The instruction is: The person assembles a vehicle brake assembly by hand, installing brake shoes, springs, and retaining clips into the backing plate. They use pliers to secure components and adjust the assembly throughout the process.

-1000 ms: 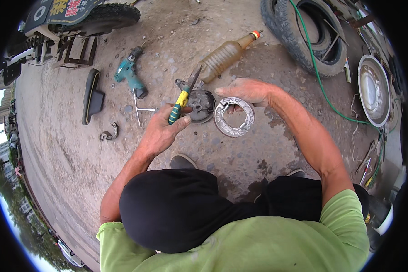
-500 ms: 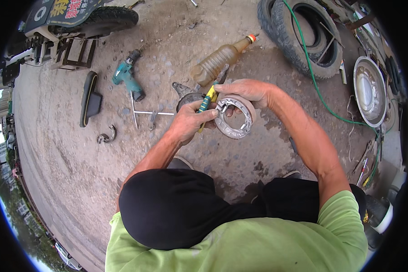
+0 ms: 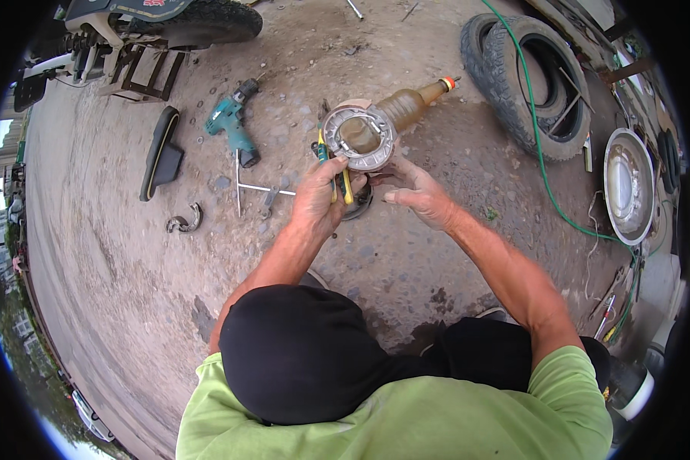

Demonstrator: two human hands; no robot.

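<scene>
Left hand (image 3: 319, 196) is gripping pliers (image 3: 347, 186) and metal ring (image 3: 372, 160), apparently positioning it. Right hand (image 3: 420, 198) is hovering unclasped; steadying seems needed.

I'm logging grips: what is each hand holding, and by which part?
The left hand holds the pliers by their handles and the metal ring by its lower-left edge; the right hand looks open, with nothing visibly held.

A teal cordless drill (image 3: 231, 125) lay on the ground (image 3: 123, 253); a green hose (image 3: 543, 165) crossed a tyre (image 3: 504, 100) and ran past a metal basin (image 3: 629, 184)
</scene>
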